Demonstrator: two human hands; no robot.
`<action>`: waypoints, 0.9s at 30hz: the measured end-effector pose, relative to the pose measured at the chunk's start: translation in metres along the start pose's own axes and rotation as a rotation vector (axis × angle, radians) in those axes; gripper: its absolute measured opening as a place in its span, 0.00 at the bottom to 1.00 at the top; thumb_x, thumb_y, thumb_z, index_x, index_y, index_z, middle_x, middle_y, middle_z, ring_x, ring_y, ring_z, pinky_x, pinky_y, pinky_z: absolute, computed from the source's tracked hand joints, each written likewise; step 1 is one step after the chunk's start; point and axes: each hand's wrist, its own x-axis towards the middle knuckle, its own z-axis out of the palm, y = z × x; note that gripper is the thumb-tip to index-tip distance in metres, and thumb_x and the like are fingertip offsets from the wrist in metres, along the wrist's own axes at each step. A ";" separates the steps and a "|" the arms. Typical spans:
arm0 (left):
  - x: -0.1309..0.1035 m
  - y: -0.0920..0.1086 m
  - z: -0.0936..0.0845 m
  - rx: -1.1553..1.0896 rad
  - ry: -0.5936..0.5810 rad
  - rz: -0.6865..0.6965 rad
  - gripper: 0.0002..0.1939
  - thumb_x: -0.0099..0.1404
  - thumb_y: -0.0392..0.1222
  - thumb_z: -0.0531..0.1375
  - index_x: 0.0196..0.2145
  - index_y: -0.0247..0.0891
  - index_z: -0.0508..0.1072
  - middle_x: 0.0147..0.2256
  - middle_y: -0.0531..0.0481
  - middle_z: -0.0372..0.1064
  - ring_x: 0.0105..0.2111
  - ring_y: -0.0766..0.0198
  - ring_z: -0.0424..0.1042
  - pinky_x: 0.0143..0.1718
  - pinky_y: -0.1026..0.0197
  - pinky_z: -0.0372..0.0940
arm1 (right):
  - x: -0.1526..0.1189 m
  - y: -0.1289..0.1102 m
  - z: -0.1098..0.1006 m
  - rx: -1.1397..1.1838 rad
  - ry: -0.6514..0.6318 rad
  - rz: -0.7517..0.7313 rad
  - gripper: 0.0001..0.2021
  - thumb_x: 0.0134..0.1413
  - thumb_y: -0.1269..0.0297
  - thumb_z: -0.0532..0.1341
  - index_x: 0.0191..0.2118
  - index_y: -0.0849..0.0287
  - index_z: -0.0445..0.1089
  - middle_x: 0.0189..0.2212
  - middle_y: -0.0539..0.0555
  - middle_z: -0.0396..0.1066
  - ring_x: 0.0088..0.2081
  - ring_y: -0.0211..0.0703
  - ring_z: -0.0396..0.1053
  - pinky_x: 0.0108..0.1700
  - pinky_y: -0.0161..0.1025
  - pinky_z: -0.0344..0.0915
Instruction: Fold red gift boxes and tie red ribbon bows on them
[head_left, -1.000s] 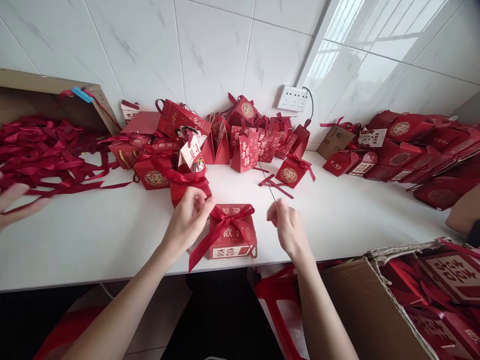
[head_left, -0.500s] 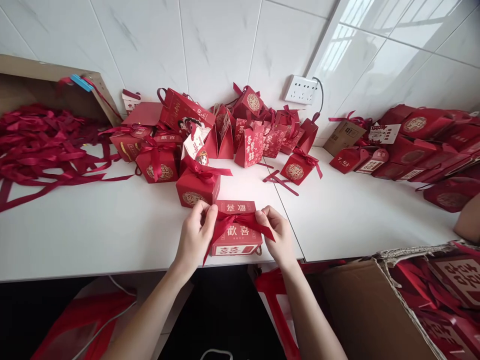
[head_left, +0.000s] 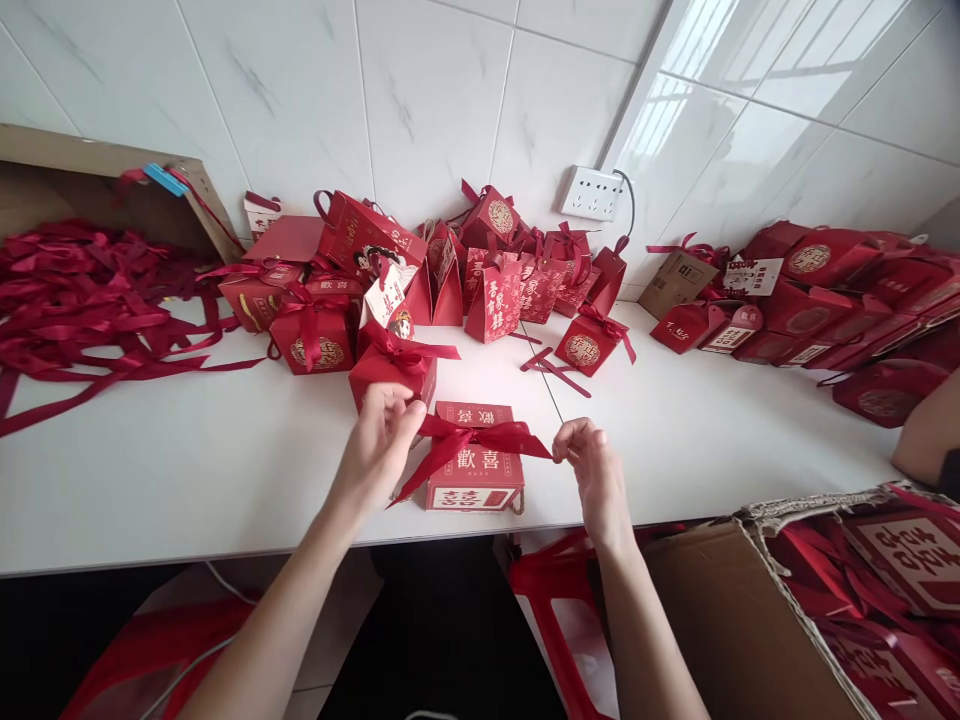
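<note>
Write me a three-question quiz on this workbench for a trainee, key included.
1. Multiple choice: What sits between the left grip and the right grip? (a) scissors (b) a box with a red bow (c) a tape roll
2. True or false: The white power strip is against the tiled wall.
3. Open: On which side of the picture is the heap of loose ribbons?

Key: 1 b; 2 true; 3 left

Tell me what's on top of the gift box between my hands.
A red ribbon, knotted in the middle, lies across the gift box. The ribbon covers a strip of the printing, so whatever is directly beneath cannot be seen.
</note>
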 end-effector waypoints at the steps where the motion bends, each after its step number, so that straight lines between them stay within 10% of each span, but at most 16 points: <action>1: 0.004 0.005 -0.004 0.057 -0.025 0.102 0.11 0.62 0.50 0.53 0.37 0.41 0.65 0.32 0.51 0.64 0.35 0.62 0.67 0.38 0.61 0.64 | -0.002 -0.007 -0.002 -0.095 -0.019 -0.035 0.21 0.59 0.45 0.46 0.27 0.57 0.59 0.24 0.48 0.57 0.28 0.38 0.57 0.32 0.36 0.58; 7: 0.023 0.026 -0.002 0.236 -0.496 0.403 0.08 0.63 0.44 0.54 0.32 0.41 0.72 0.41 0.50 0.68 0.46 0.59 0.66 0.52 0.55 0.58 | -0.012 -0.035 0.011 -0.337 -0.167 0.035 0.17 0.57 0.56 0.53 0.21 0.56 0.50 0.17 0.45 0.52 0.21 0.34 0.50 0.22 0.32 0.49; 27: 0.018 0.021 0.015 0.273 -0.489 0.294 0.07 0.60 0.42 0.56 0.27 0.40 0.69 0.41 0.50 0.66 0.46 0.57 0.66 0.54 0.48 0.54 | -0.028 -0.028 -0.005 -0.034 -0.569 0.415 0.24 0.59 0.55 0.50 0.17 0.60 0.69 0.10 0.48 0.62 0.16 0.33 0.57 0.27 0.35 0.58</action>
